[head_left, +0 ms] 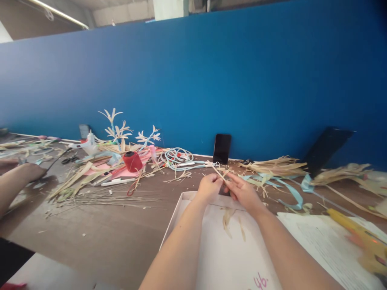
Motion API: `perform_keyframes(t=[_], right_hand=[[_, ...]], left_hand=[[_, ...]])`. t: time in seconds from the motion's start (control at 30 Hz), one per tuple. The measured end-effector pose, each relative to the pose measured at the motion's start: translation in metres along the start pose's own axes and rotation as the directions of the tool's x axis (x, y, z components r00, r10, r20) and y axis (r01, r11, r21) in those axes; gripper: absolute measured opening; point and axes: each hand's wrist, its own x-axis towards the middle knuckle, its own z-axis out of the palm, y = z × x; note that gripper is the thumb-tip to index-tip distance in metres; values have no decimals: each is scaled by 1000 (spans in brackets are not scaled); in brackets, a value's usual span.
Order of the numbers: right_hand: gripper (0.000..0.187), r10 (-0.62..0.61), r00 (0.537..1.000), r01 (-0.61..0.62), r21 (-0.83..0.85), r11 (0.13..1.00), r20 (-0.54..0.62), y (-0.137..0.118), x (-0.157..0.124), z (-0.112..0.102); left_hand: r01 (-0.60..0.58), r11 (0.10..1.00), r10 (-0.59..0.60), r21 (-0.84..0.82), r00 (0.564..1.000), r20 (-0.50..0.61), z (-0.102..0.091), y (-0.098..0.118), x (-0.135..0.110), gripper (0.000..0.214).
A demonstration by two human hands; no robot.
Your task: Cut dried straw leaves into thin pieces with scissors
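My left hand and my right hand meet above the far edge of a shallow white box. Both are pinched on a thin straw strip that sticks up and to the left from between the fingers. A few loose straw pieces lie inside the box below my hands.
A red thread spool, straw flowers, coiled cords, a black phone leaning on the blue wall, straw bundles, light blue ribbon, a yellow glue gun on paper. Another person's arm rests at far left.
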Motion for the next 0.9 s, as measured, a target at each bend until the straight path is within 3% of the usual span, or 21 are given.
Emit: perform_keyframes(t=[0.13, 0.33, 0.43, 0.53, 0.63, 0.73, 0.8, 0.9], right_hand=[[43, -33, 999, 29, -126, 992, -31, 1, 2, 1], [34, -212, 961, 135, -371, 919, -176, 8, 8, 5], [37, -181, 924, 67, -324, 944, -336, 13, 11, 3], [46, -76, 903, 39, -95, 995, -423, 14, 10, -1], [55, -24, 968, 54, 117, 992, -249, 11, 5, -7], [55, 10, 1000, -8, 102, 995, -19, 10, 4, -10], [50, 24, 999, -25, 27, 999, 41, 10, 4, -10], [41, 1, 1000, 1, -60, 998, 31, 12, 6, -7]], left_hand=[[-33, 999, 33, 0, 999, -22, 1, 1, -2, 21], [-23, 998, 27, 58, 997, -71, -1, 5, -3, 17], [3, 997, 2, 83, 998, -57, 0, 4, -2, 16], [24, 997, -21, 72, 999, -45, 0, 2, -1, 18], [26, 998, -24, 59, 999, -45, 1, -1, 0, 18], [-2, 998, 5, 69, 999, -39, 1, 0, 0, 18], [-31, 996, 34, 81, 999, -41, 1, 1, -2, 19], [-49, 993, 57, 109, 996, -69, 1, 3, -4, 18]])
